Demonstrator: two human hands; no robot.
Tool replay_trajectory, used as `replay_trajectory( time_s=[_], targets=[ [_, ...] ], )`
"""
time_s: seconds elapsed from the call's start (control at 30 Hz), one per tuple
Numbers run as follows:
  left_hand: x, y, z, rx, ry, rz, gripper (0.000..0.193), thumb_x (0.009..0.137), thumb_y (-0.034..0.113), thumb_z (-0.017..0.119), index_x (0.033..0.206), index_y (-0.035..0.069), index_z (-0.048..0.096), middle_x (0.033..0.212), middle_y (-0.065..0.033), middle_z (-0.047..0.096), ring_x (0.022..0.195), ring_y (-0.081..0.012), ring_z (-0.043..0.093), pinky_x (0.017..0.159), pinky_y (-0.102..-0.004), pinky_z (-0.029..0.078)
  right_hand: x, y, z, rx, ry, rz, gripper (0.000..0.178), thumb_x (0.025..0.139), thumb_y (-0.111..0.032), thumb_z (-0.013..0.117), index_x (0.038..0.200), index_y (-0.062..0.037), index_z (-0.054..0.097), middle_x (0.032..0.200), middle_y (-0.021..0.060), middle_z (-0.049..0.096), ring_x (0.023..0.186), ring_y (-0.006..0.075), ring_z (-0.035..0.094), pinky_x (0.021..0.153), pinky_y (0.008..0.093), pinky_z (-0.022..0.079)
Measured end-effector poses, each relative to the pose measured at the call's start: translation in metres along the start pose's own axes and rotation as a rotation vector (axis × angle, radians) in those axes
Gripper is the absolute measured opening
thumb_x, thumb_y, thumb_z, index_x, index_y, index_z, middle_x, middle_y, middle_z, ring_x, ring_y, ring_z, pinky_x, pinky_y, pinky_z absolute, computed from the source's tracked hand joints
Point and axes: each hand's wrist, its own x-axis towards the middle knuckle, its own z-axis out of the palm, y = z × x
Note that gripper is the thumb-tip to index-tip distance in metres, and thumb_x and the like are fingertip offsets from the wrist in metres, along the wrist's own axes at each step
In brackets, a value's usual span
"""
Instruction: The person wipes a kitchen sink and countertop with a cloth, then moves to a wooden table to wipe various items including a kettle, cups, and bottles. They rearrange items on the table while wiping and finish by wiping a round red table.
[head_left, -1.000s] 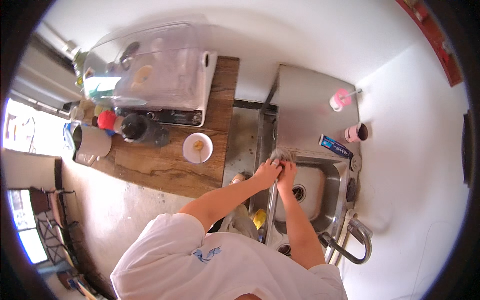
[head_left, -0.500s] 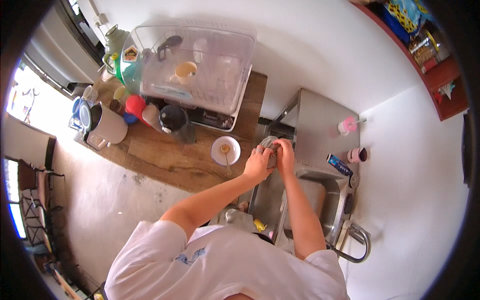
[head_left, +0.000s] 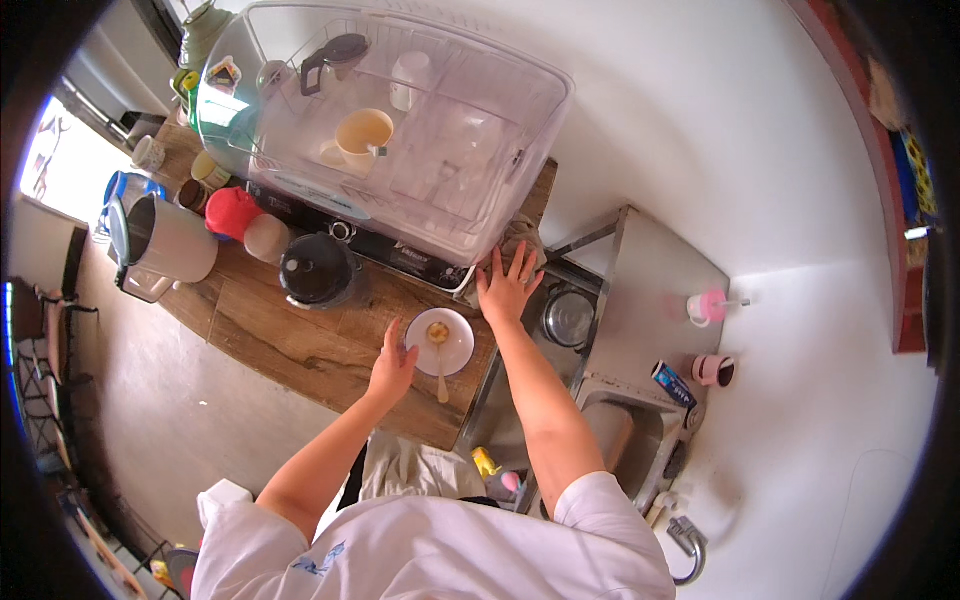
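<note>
Your right hand (head_left: 508, 283) is resting, fingers spread, against a grey-brown cloth (head_left: 525, 236) beside the clear-covered dish rack (head_left: 480, 190). Your left hand (head_left: 393, 368), fingers loosely parted, is lingering at a white bowl's (head_left: 459, 347) left rim; the bowl is cradling a spoon (head_left: 442, 384) on the wooden counter (head_left: 255, 312).

From the head, one wide fisheye view looks down past a white short-sleeved shirt (head_left: 440, 550) to the nearby brown wood-grained bench (head_left: 290, 345).

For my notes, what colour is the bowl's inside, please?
The bowl is white inside, best seen in the head view.
</note>
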Motion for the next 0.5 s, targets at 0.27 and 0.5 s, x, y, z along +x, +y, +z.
replay_trajectory(
  time_s=[0.27, 0.5],
  targets=[
    [0.007, -0.026, 0.013, -0.456, -0.066, -0.027, 0.052, 0.101, 0.002, 0.044, 0.151, 0.011, 0.034, 0.126, -0.0121, 0.053, 0.097, -0.0217, 0.067, 0.072, -0.0369, 0.064, 0.157, 0.05, 0.037, -0.097, 0.177, -0.051, 0.059, 0.092, -0.051, 0.055, 0.143, -0.0214, 0.052, 0.159, 0.0209, 0.025, 0.149, 0.0461, 0.01, 0.118, 0.0654, 0.003],
    [-0.011, -0.048, -0.026, -0.518, 0.125, -0.104, 0.052, 0.102, 0.003, 0.042, 0.153, 0.01, 0.03, 0.132, -0.0116, 0.052, 0.103, -0.0236, 0.065, 0.079, -0.0385, 0.063, 0.182, 0.079, 0.051, -0.006, 0.216, -0.185, 0.054, 0.095, -0.042, 0.051, 0.142, -0.0157, 0.051, 0.152, 0.0201, 0.033, 0.147, 0.0435, 0.017, 0.12, 0.059, 0.011]
  ],
)
